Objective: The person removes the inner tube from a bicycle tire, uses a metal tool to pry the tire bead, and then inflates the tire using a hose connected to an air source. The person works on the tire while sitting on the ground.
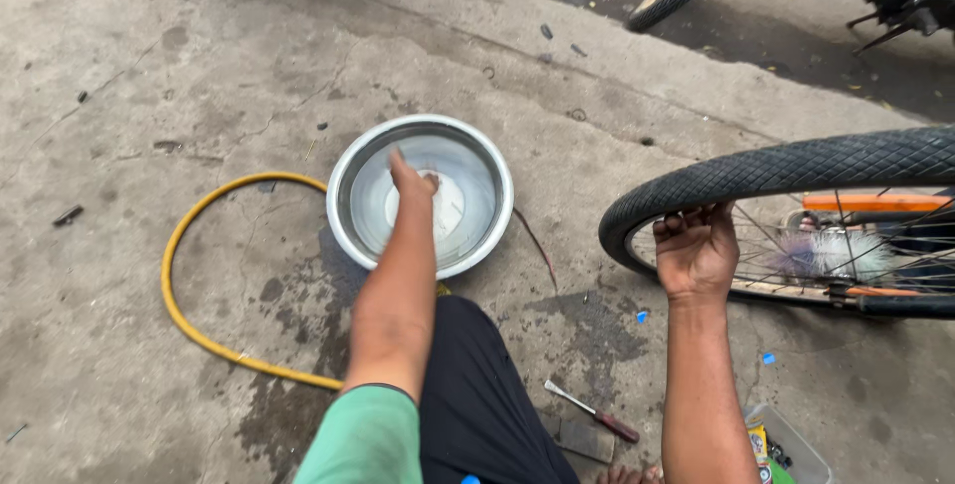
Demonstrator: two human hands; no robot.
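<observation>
We are dipping our left hand (pixel 412 184), fingers closed, into the steel basin (pixel 420 193) on the concrete while our right hand (pixel 695 248) is gripping the bicycle tyre (pixel 786 168), probably wetting it next.

The left hand (pixel 413 183) dips into a steel bowl (pixel 348 171) of water on the concrete. At three o'clock the right hand (pixel 696 250) grips a bicycle tyre (pixel 796 168). A yellow hose (pixel 189 245) curves at nine o'clock; a screwdriver (pixel 594 411) lies at five o'clock.
</observation>
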